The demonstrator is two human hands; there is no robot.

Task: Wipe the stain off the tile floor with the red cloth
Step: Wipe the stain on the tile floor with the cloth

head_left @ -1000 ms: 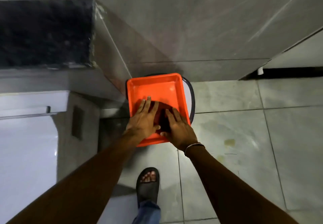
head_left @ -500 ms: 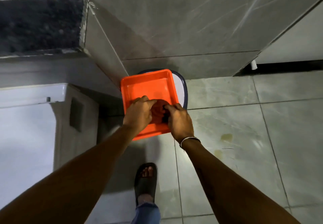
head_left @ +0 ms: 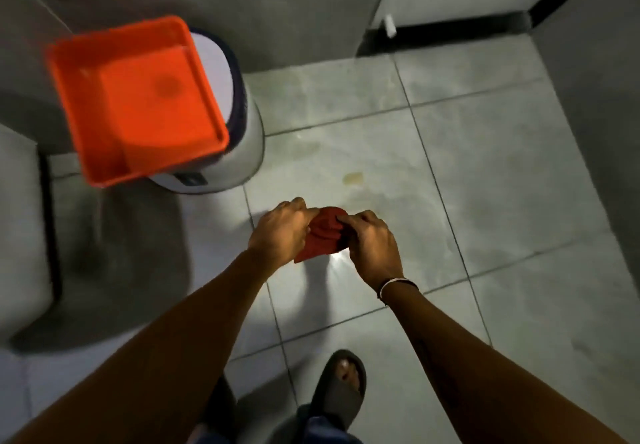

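Observation:
I hold the red cloth (head_left: 323,237) bunched between both hands, above the grey tile floor (head_left: 502,173) in the middle of the view. My left hand (head_left: 278,230) grips its left side and my right hand (head_left: 372,241) grips its right side. A small yellowish stain (head_left: 353,178) lies on the tile just beyond my hands, with a fainter smear (head_left: 388,197) beside it and another pale patch (head_left: 306,147) farther up.
An orange basin (head_left: 138,100) with a little water sits on a white bucket (head_left: 242,138) at the upper left. Grey walls close the back, the left and the right. My sandalled foot (head_left: 341,386) stands at the bottom centre.
Both hands lifted the red cloth out of the orange basin and brought it toward me, over the floor. The view tilted down and right, so the basin now sits at the upper left.

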